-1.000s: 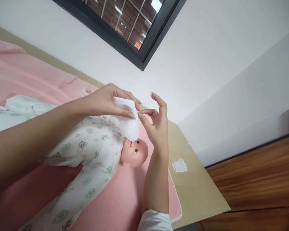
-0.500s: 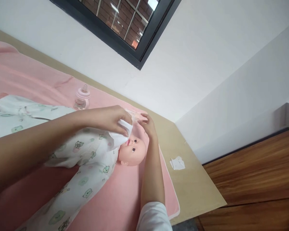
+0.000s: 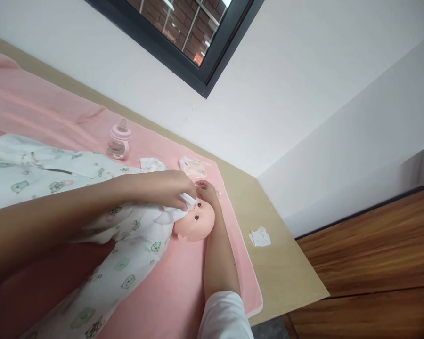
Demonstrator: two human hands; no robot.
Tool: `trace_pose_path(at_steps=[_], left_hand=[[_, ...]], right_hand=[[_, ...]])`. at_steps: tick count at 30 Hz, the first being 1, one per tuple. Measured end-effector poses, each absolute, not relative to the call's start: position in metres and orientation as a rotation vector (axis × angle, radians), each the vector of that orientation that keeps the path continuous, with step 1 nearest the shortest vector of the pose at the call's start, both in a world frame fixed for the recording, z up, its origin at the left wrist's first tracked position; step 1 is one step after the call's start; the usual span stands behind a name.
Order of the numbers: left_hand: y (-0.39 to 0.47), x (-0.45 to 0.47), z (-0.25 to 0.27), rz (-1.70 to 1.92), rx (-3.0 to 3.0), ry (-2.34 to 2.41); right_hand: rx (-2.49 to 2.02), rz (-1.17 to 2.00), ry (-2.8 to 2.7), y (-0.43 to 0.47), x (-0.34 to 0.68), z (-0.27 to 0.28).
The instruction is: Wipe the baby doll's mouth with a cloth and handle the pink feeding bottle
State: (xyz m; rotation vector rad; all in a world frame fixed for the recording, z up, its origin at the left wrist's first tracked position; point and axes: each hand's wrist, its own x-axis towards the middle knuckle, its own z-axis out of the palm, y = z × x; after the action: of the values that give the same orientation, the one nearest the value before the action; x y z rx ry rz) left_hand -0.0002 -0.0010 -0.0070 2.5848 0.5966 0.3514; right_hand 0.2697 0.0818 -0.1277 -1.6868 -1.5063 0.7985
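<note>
A baby doll lies on its back in a white printed outfit [image 3: 122,263], its bare head [image 3: 199,223] toward the right. My left hand [image 3: 182,188] pinches a folded white wipe [image 3: 183,205] against the lower face, hiding the mouth. Against the far side of the head rests my right hand [image 3: 208,192], its fingers loosely bent and apart; the palm is hidden. Just beyond the hands lies a clear plastic packet [image 3: 193,165].
A pink-topped baby bottle [image 3: 119,140] stands on the pink blanket [image 3: 169,287]. A crumpled white tissue [image 3: 259,237] lies on the bare tabletop [image 3: 282,278]. Behind the table rises a white wall with a dark-framed window [image 3: 201,82].
My left hand has brought the wipe closer onto the doll's face. My right hand has come down beside the head, uncovering the clear packet.
</note>
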Motion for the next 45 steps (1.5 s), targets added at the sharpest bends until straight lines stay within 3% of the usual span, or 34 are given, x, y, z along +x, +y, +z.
trace_pose_path(at_steps=[11,45], left_hand=[[0.004,0.003,-0.014,0.353,2.607,0.604],[0.004,0.004,-0.008,0.317,2.725,0.815]], right_hand=[[-1.776,0.657,-1.659,0.090,0.276,-0.137],[-1.703,0.647,-1.623,0.088,0.281,-0.145]])
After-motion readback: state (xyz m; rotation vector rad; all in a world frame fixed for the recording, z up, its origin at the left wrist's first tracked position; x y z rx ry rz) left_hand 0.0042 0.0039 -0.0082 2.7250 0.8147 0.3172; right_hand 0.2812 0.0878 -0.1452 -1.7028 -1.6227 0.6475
